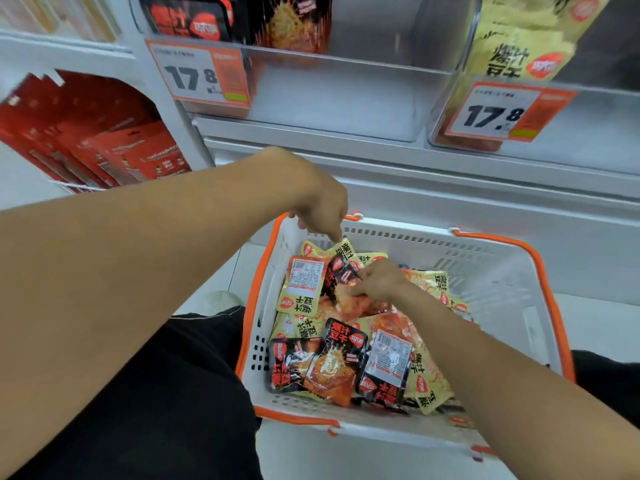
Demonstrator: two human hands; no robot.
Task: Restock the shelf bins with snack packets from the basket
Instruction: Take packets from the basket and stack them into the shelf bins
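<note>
A white basket with an orange rim [498, 271] stands on the floor below the shelf, holding several yellow, black and orange snack packets. My left hand [320, 199] hovers over the basket's far left corner and pinches the top edge of a yellow packet [341, 249]. My right hand [379, 280] is down inside the basket, its fingers curled round a black packet [341, 271] in the pile. Above, a clear shelf bin [346, 98] holds black packets at its back, and a second bin [519, 46] to the right holds yellow packets.
Orange price tags reading 17.8 [199, 76] [498, 114] hang on the bin fronts. Red boxes [104, 143] fill a rack at the left. My dark-trousered knees flank the basket, and a white shelf ledge [450, 174] runs just behind it.
</note>
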